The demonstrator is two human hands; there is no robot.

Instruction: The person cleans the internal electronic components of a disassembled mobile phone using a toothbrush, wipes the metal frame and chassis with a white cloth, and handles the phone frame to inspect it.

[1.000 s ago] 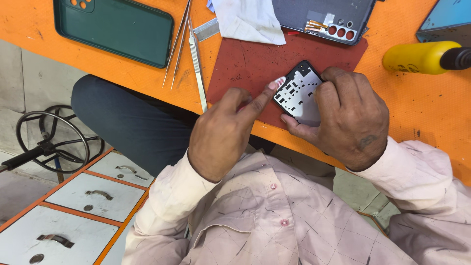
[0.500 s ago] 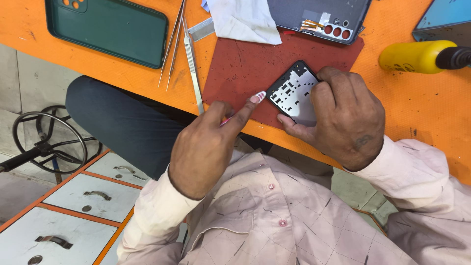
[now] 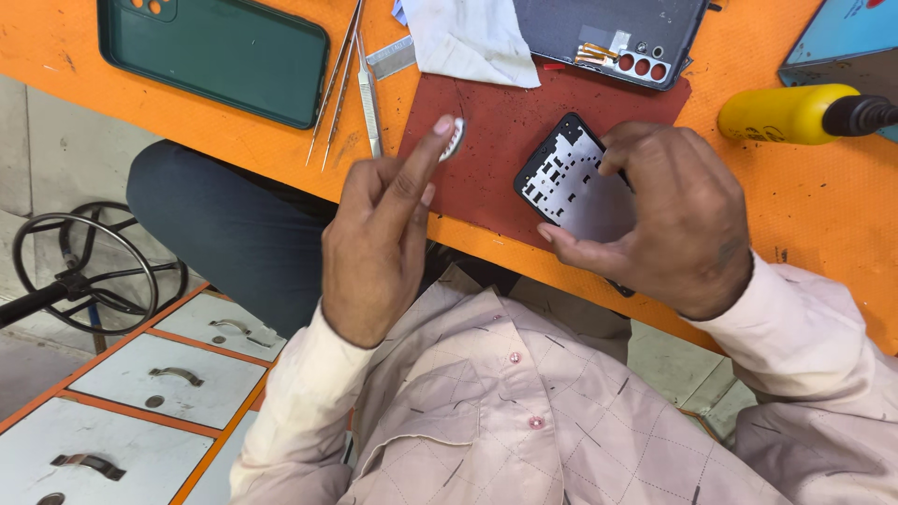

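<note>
Left hand [image 3: 374,243] has lifted off the phone frame [image 3: 571,178], a small strip [image 3: 453,140] pinched at its fingertip; right hand [image 3: 673,224] clasps the frame's edges over the red mat [image 3: 496,122]; I judge it thin, stiff, light, best held edgewise.

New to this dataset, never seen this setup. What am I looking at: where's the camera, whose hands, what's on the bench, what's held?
There is no machine here: a person works with two bare hands, filmed by one camera worn on the head that looks down over their chest.

The right hand grips a phone frame, a dark frame around a silvery plate with many cutouts, over a dark red mat.

The left hand is raised beside it, with a small pale part at its fingertip; what that part is cannot be told.

On the orange bench lie a green phone case, tweezers, a white cloth, an opened dark phone and a yellow-handled tool.

Grey drawers sit below left.
</note>
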